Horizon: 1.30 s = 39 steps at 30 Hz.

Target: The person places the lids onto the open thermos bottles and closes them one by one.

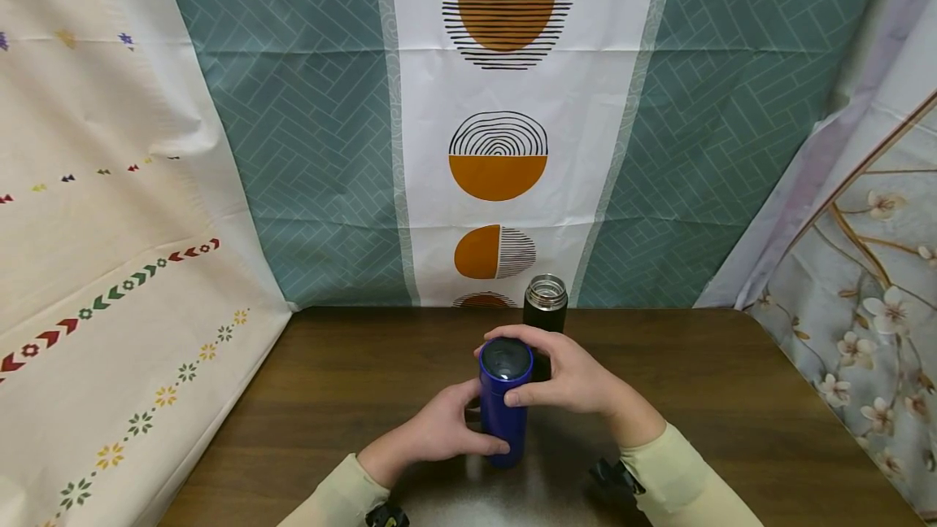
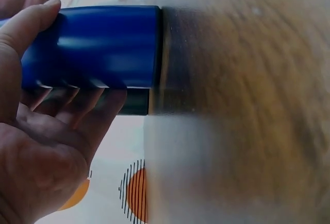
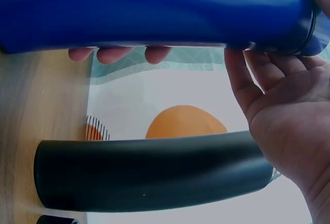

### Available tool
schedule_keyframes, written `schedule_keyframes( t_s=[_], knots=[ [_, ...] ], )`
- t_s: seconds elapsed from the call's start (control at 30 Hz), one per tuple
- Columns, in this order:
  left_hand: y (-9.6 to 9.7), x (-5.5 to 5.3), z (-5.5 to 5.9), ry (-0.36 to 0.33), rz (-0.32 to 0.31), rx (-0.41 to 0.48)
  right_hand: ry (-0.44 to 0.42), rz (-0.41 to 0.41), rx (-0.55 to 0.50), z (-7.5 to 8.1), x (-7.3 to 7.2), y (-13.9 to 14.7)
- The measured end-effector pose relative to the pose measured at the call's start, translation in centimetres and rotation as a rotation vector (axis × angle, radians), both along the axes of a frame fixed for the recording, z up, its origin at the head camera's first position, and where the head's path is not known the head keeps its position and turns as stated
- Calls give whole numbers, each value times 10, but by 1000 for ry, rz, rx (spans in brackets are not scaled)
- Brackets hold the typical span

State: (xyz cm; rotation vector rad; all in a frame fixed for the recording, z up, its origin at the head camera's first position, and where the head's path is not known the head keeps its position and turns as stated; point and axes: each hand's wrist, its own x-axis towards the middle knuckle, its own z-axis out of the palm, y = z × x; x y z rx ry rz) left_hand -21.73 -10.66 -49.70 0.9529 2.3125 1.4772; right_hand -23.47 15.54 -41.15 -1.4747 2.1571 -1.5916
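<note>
A blue thermos bottle (image 1: 512, 423) with a dark-topped lid (image 1: 506, 358) stands upright on the brown table. My left hand (image 1: 450, 428) grips its body from the left, thumb in front and fingers round the back. My right hand (image 1: 574, 376) holds the bottle around the lid at its upper end, thumb on the near side. In the right wrist view, the right fingers (image 3: 240, 74) curl under the lid end, and three left fingertips show along the body. Just behind stands a black thermos bottle (image 3: 149, 175), its threaded steel neck (image 1: 546, 293) uncovered.
The brown wooden table (image 1: 315, 397) reaches back to a green and white curtain (image 1: 315, 145) with orange circles. Patterned cloth (image 1: 117, 283) hangs along the left, and floral cloth (image 1: 871, 348) along the right. A small black object (image 3: 56, 219) shows at the right wrist view's bottom edge.
</note>
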Motion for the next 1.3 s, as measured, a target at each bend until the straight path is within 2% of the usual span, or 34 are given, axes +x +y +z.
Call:
schedule_keyframes(
  t_s=[0.23,0.47,0.8,1.03,1.3],
  knots=[
    [1,1,1,25,20,2,12,-47,4,-1,-1,1],
    [4,4,0,13,52,17,-10,-125,-1,-2,0,0],
    [7,4,-2,50,92,27,37,-211,14,-2,1,-3],
    [8,4,-3,69,116,31,32,-269,23,0,5,-5],
    [9,4,-2,80,117,35,15,-282,26,-1,5,-6]
  ],
)
